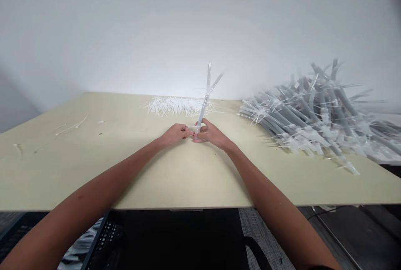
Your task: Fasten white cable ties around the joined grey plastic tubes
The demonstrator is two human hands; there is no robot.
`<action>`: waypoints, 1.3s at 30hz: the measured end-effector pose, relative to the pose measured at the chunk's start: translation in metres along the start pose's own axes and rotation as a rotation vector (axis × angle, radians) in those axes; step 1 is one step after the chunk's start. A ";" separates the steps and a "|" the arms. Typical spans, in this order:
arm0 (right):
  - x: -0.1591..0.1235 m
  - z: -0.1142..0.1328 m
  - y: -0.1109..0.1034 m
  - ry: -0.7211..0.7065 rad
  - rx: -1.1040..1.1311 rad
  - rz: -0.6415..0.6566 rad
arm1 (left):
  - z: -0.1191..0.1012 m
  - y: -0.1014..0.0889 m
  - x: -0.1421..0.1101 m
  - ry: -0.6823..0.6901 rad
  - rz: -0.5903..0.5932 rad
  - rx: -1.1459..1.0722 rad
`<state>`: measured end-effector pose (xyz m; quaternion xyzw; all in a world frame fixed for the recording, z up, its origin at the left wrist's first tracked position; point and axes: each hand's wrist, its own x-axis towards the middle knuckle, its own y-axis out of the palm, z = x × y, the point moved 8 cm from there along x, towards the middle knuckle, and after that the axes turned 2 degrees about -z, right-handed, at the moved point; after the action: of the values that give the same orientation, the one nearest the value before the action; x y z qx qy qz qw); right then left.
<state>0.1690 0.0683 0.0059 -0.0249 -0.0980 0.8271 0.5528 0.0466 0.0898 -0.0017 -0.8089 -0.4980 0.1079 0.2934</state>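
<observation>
Holding a clear forked tube [204, 106] by its lower end, mid-table, right hand [213, 133] clamped around it. Tube leans a little right, fork up, both branches apart. Left hand [175, 133] is right beside that end, fingertips bunched together; can't tell what, if anything, is between them. My read on handling: light, semi-stiff, stands up from a low grip but probably flexes toward the fork. Looks like smooth plastic, so likely a bit slippery; not very fragile, though a hard squeeze could flatten it. Best hold: low on the single stem, off the thin branches, which would likely wag about. White cable ties [173, 105] lie scattered behind my hands on the table [188, 174]; pile of similar tubes [310, 111] sits to the right.
</observation>
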 end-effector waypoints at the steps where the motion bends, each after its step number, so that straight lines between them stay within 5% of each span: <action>1: 0.001 -0.001 0.000 -0.003 -0.013 -0.005 | -0.001 -0.001 -0.001 0.000 0.013 -0.016; 16: 0.000 0.009 -0.010 -0.102 -0.459 -0.137 | -0.004 0.001 -0.004 0.029 0.021 0.017; 39: -0.001 0.013 -0.022 -0.116 -0.515 -0.297 | -0.013 -0.005 -0.008 0.087 -0.120 0.122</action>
<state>0.1874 0.0739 0.0225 -0.1024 -0.3387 0.6853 0.6366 0.0455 0.0798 0.0107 -0.7622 -0.5249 0.0848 0.3694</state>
